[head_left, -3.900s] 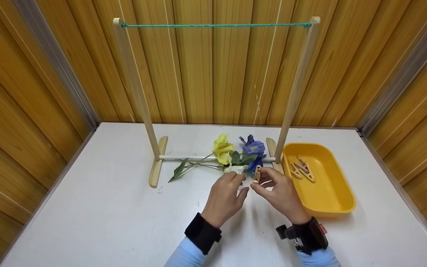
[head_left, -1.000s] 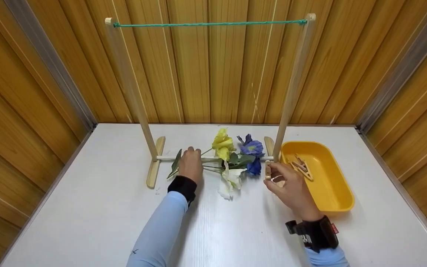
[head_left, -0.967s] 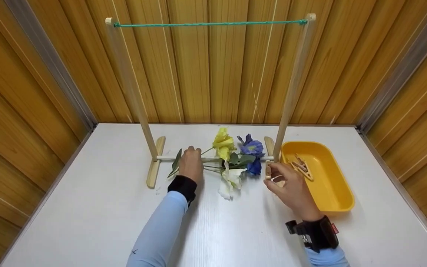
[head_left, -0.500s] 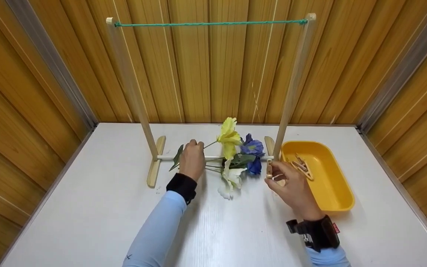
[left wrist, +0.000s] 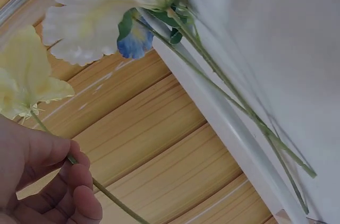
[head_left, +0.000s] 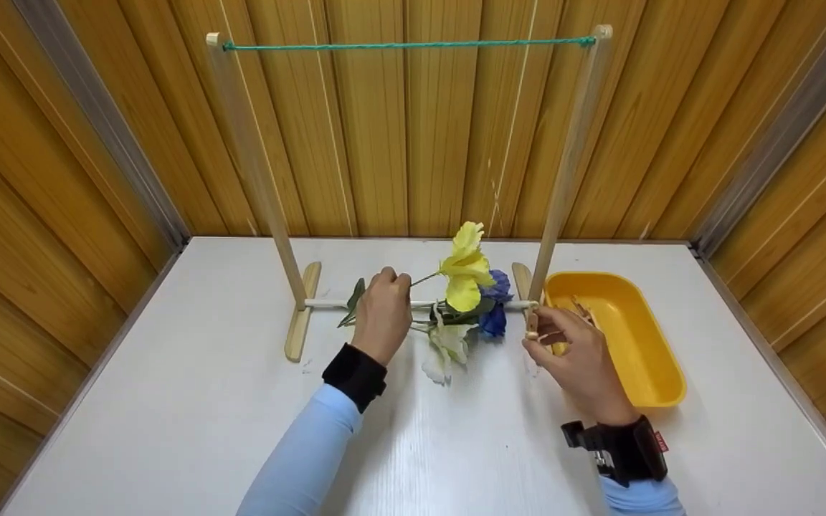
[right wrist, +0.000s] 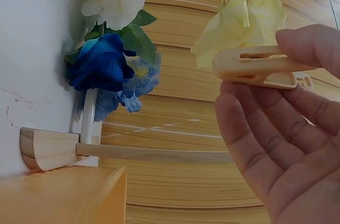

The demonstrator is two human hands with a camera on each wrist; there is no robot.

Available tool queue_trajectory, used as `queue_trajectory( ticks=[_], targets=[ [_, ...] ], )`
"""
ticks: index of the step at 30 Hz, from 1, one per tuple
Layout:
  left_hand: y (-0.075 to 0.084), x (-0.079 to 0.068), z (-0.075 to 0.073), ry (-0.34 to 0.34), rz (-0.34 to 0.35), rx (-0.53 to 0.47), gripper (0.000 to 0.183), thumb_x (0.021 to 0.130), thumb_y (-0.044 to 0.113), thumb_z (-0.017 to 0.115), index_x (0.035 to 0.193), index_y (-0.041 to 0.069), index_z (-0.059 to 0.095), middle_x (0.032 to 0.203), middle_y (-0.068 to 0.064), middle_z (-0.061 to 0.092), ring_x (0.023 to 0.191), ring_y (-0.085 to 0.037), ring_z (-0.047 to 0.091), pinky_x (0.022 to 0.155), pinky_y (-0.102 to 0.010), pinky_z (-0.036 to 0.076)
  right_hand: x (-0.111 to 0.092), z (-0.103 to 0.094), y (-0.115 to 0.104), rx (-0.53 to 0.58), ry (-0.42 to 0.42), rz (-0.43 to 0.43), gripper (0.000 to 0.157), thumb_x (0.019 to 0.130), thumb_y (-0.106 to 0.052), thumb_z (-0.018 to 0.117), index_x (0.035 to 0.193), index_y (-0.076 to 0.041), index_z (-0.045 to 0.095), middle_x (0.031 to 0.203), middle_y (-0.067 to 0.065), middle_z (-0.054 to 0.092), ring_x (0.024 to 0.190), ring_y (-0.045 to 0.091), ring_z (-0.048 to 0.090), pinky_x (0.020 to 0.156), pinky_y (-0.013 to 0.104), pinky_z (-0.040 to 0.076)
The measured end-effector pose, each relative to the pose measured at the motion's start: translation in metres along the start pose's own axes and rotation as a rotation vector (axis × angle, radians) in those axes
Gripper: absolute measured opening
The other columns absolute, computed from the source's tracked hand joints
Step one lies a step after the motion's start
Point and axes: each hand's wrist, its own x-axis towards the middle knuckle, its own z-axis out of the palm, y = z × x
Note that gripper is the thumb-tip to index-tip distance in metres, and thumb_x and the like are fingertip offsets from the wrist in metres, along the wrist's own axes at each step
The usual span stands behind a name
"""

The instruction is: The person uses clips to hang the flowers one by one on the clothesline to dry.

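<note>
Above the desk (head_left: 169,401), the left hand (head_left: 383,319), fingers curled in, pinches the yellow flower (head_left: 465,278) by its stem (left wrist: 114,198) near the white flower (head_left: 447,344) and the blue flowers (head_left: 493,320). The right hand (head_left: 585,362) holds a wooden clothespin (right wrist: 228,65) between thumb and fingertips, just beside the yellow tray (head_left: 639,373).

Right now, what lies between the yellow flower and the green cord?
Nothing: in the head view, the stretch from the yellow flower up to the green cord is bare, with panelled wall behind.
</note>
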Motion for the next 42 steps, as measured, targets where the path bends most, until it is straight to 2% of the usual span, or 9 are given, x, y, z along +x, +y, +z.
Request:
queue_trajectory(
  ticks=[4,18,26,31,42],
  targets=[
    [0.01,-0.006,-0.007,-0.001,0.018,-0.011,0.02,0.091,-0.005,0.069,0.074,0.003,0.061,0.077,-0.009,0.053,0.069,-0.028,0.059,0.055,-0.041,0.053,0.0,-0.004,-0.001,0.002,0.017,-0.023,0.033,0.084,0.007,0.079,0.115,0.002,0.071,0.097,0.003,0.071,0.085,0.018,0.07,0.078,0.017,0.057],
    [0.033,-0.037,-0.018,-0.024,0.059,-0.049,0.019,0.086,-0.005,0.071,0.075,0.006,0.061,0.077,-0.006,0.052,0.067,-0.025,0.057,0.053,-0.04,0.052,0.002,-0.012,-0.001,0.001,0.108,-0.109,0.038,0.081,0.008,0.082,0.116,0.001,0.072,0.1,0.01,0.074,0.084,0.015,0.07,0.075,0.014,0.055],
    [0.037,-0.058,-0.014,-0.048,0.068,-0.066,0.023,0.085,-0.006,0.072,0.072,0.007,0.059,0.076,-0.005,0.05,0.064,-0.022,0.055,0.052,-0.037,0.051,0.001,-0.014,0.0,-0.001,0.12,-0.129,0.043,0.08,0.009,0.082,0.121,0.003,0.071,0.102,0.012,0.075,0.084,0.016,0.071,0.076,0.013,0.055],
    [0.041,-0.068,-0.011,-0.069,0.067,-0.071,0.022,0.082,-0.006,0.072,0.07,0.007,0.06,0.074,-0.004,0.05,0.065,-0.023,0.056,0.053,-0.037,0.051,0.001,-0.014,0.001,-0.002,0.124,-0.138,0.042,0.08,0.009,0.082,0.12,0.003,0.071,0.102,0.013,0.074,0.085,0.012,0.07,0.076,0.013,0.055],
    [0.046,-0.082,-0.003,-0.105,0.07,-0.06,0.02,0.077,-0.009,0.074,0.069,0.008,0.064,0.072,-0.005,0.054,0.065,-0.025,0.06,0.051,-0.037,0.052,0.0,-0.015,0.0,-0.001,0.12,-0.138,0.042,0.081,0.01,0.08,0.121,0.004,0.07,0.102,0.012,0.075,0.084,0.012,0.07,0.076,0.014,0.055]
  ],
)
